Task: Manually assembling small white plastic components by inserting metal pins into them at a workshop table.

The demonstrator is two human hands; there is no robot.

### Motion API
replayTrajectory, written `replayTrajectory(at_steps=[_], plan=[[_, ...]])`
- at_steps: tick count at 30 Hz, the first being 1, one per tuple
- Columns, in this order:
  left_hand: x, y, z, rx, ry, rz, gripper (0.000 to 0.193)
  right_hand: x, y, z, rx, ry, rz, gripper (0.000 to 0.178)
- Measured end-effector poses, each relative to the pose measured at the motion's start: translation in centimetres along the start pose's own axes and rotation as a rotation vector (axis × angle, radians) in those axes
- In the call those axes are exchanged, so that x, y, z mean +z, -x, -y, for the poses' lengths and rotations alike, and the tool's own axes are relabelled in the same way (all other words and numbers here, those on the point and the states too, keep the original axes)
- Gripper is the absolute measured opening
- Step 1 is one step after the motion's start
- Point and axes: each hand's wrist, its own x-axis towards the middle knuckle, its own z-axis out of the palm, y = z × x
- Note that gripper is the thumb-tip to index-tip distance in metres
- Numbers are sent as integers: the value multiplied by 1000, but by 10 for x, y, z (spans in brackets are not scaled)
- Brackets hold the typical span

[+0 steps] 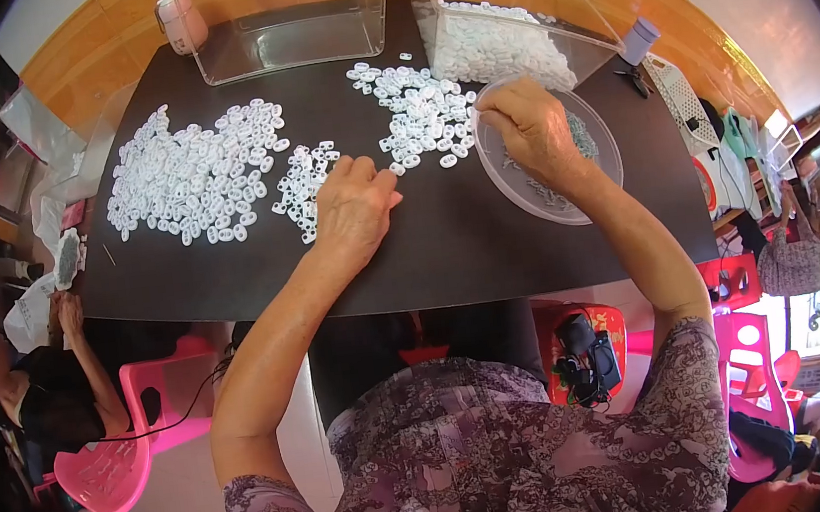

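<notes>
My left hand (pixel 355 207) is closed, its fingers curled in, at the right edge of a small pile of little white pieces (pixel 300 190). Whatever it holds is hidden by the fingers. My right hand (pixel 532 128) is closed in a pinch over the left rim of a clear round plastic tub (pixel 566 217); I cannot tell what lies between the fingertips. Thin greyish metal pieces (pixel 581 133) that look like small screws or pins lie in the tub. Between my hands, farther back, is a loose heap of white oval plastic pieces with holes (pixel 423 115).
A bigger heap of white ovals (pixel 191 169) covers the table's left. Behind stand a clear bin (pixel 293 43) and another clear bin of white pieces (pixel 498 47). A pink container (pixel 183 22), a lavender bottle (pixel 640 40) and dark cutters (pixel 634 82) are near the edges. Another person (pixel 44 384) sits left.
</notes>
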Motion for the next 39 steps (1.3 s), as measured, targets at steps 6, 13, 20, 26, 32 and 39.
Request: replayTrajectory(at_steps=[6,13,20,26,32,39], plan=[[-6,10,22,63,-195,42,13,-15,19,4,70,-26,63,7],[3,-10,11,18,-96,7,18,-20,29,14,102,-82,48,9],[22,-18,13,40,-45,55,16,-25,38,23,127,-102,54,11],[8,-13,21,16,-52,62,18,-30,48,20,126,-115,49,9],[-8,-16,21,-62,-44,92,16,-29,56,16,150,-109,43,9],[-17,-14,26,-127,35,87,13,-29,76,-14,291,-58,89,6]])
